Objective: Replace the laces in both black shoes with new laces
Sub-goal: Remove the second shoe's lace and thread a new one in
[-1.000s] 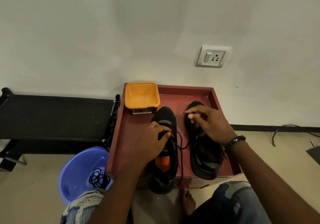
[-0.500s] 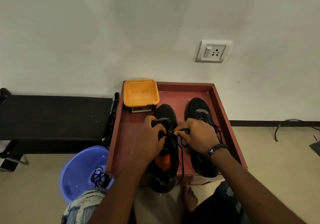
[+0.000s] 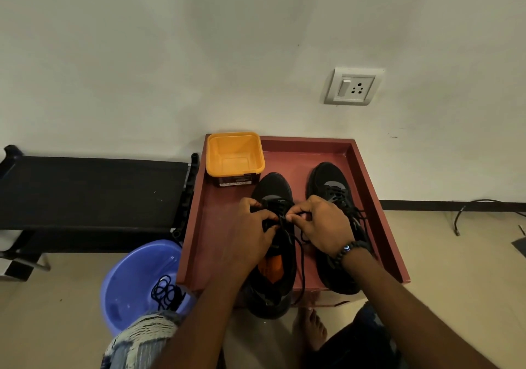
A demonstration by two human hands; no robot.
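Note:
Two black shoes stand side by side in a dark red tray [image 3: 367, 175]. The left shoe [image 3: 274, 186] has an orange insole and a loose black lace [image 3: 301, 257] trailing down its right side. My left hand [image 3: 253, 234] grips the laces over this shoe's tongue. My right hand [image 3: 318, 226] meets it there and pinches a lace end at the eyelets. The right shoe [image 3: 327, 177] is laced and lies partly under my right wrist.
An empty orange tub [image 3: 234, 155] stands at the tray's back left corner. A blue basin [image 3: 133, 280] on the floor at left holds a bundle of black laces [image 3: 166, 291]. A black bench [image 3: 91, 192] stands left of the tray. My bare foot [image 3: 311, 328] is below the tray.
My right hand left the right shoe and came over to the left shoe, where it now pinches the lace beside my left hand. The view shifted slightly.

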